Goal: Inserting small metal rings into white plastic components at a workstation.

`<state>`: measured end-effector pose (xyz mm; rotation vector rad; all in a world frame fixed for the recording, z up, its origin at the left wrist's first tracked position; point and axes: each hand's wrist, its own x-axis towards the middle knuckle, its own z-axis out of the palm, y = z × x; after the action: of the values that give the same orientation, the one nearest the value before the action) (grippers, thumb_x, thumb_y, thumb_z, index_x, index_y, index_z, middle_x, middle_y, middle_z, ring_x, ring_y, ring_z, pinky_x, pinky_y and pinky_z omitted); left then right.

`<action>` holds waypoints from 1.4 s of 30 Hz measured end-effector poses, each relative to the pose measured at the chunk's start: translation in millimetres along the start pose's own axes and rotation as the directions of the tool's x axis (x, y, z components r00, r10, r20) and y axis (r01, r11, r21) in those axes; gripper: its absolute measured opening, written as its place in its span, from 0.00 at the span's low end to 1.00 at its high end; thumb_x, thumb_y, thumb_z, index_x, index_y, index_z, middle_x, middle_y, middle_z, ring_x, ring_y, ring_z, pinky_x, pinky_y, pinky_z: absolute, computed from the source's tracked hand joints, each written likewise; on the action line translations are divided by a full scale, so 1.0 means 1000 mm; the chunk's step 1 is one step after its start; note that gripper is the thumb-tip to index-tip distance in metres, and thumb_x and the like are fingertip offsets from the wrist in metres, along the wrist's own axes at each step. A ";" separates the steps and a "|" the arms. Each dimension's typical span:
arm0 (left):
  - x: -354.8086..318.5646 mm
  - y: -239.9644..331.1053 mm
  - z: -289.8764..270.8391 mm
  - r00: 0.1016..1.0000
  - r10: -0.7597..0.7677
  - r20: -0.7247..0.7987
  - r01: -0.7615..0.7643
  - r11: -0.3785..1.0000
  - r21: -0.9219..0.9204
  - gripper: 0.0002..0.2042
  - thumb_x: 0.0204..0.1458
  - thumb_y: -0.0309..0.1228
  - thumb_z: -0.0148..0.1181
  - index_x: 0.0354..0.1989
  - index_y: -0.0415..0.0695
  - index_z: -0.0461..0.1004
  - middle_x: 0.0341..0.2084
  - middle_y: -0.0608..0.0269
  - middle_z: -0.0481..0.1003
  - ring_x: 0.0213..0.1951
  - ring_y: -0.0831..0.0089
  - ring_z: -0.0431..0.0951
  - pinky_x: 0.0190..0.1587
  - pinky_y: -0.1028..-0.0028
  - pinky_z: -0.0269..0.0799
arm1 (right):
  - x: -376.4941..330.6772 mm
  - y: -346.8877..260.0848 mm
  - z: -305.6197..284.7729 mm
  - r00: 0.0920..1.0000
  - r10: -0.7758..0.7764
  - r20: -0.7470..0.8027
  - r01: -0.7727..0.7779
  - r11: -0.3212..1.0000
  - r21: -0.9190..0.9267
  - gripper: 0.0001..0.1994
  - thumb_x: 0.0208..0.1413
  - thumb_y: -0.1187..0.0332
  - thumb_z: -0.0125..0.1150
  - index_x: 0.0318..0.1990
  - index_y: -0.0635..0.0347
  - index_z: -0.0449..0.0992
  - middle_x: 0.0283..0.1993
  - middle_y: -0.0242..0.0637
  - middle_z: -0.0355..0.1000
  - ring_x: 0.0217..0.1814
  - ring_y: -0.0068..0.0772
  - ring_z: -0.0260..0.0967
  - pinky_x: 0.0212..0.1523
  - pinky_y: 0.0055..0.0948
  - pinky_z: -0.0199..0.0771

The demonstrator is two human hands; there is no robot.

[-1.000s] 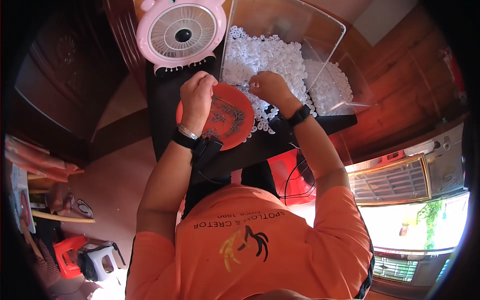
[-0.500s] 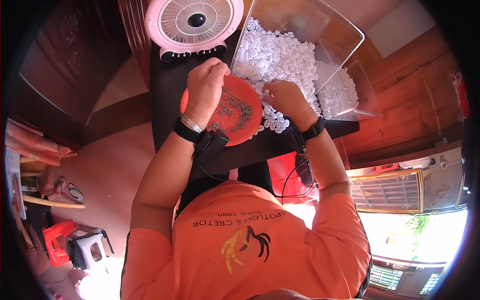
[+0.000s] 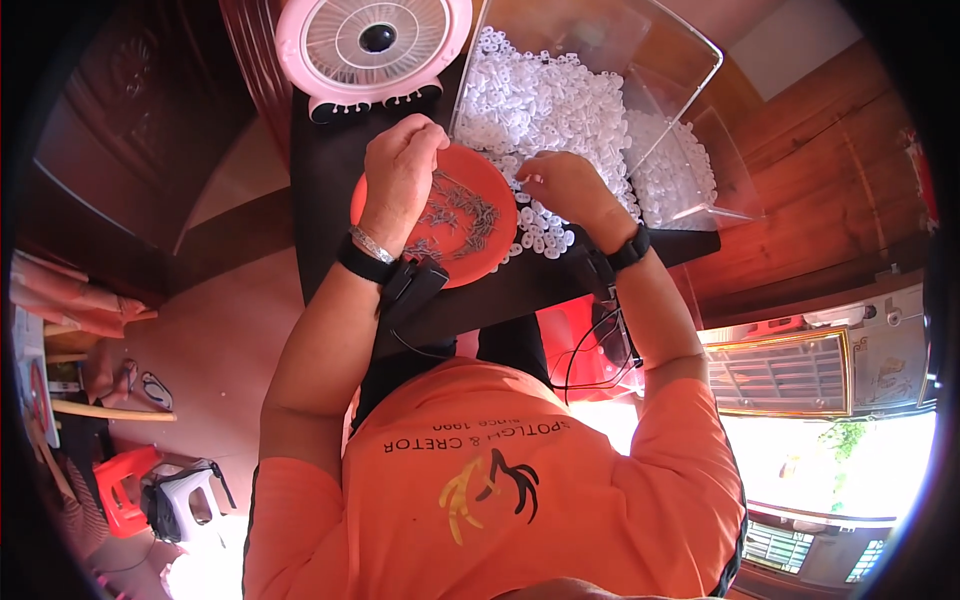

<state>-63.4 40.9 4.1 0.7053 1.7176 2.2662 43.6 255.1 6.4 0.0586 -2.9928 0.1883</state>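
Observation:
Over the left side of a round orange plate (image 3: 468, 268), my left hand (image 3: 400, 175) is closed, thumb against curled fingers; whatever it pinches is hidden. Small grey screw-like pieces (image 3: 480, 215) lie scattered on the plate. My right hand (image 3: 572, 188) is just right of the plate, with thumb and fingers pinched together near a pale speck too small to name. Beneath and beyond it spreads a heap of small white plastic pieces (image 3: 545, 105), oval with holes. Some loose white ones (image 3: 545, 238) lie between the plate and my right wrist.
A clear plastic box (image 3: 690, 95) lies open around the white heap, with more white pieces showing through its right side. At the back left of the dark table (image 3: 325, 200) stands a pink fan (image 3: 375, 45). Black cables (image 3: 600, 365) hang below the table's near edge.
The whole view has shifted slightly. Both hands stay closed in almost the same places, the left above the plate and the right beside the white pieces, its fingers a little changed in pose.

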 end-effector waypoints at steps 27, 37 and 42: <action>-0.007 0.011 0.004 0.982 -0.095 0.163 0.079 0.991 0.104 0.11 0.51 0.32 0.49 0.21 0.39 0.72 0.13 0.70 0.65 0.17 0.83 0.63 0.20 0.81 0.57 | 0.022 -0.016 -0.018 0.974 0.185 0.128 -0.198 0.437 0.878 0.10 0.53 0.65 0.62 0.37 0.62 0.79 0.29 0.26 0.74 0.30 0.14 0.65 0.32 0.18 0.66; -0.006 0.001 0.000 0.935 -0.225 0.274 0.268 0.955 -0.127 0.12 0.56 0.37 0.46 0.29 0.42 0.70 0.17 0.70 0.68 0.18 0.83 0.66 0.18 0.85 0.55 | 0.038 -0.053 -0.002 0.933 0.010 -0.359 0.317 0.446 0.837 0.04 0.50 0.76 0.62 0.35 0.61 0.79 0.34 0.29 0.72 0.36 0.19 0.69 0.36 0.19 0.68; -0.007 0.006 0.003 0.943 -0.233 0.238 0.246 0.969 -0.025 0.11 0.56 0.36 0.47 0.30 0.42 0.70 0.17 0.70 0.68 0.18 0.84 0.66 0.19 0.85 0.56 | 0.035 -0.056 0.005 0.935 0.050 -0.352 0.296 0.438 0.849 0.06 0.47 0.77 0.64 0.34 0.61 0.77 0.33 0.29 0.72 0.34 0.18 0.68 0.35 0.19 0.68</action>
<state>-55.1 38.5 9.0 0.6792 1.5346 1.9716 10.5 198.2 13.1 0.3226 -2.1656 1.5849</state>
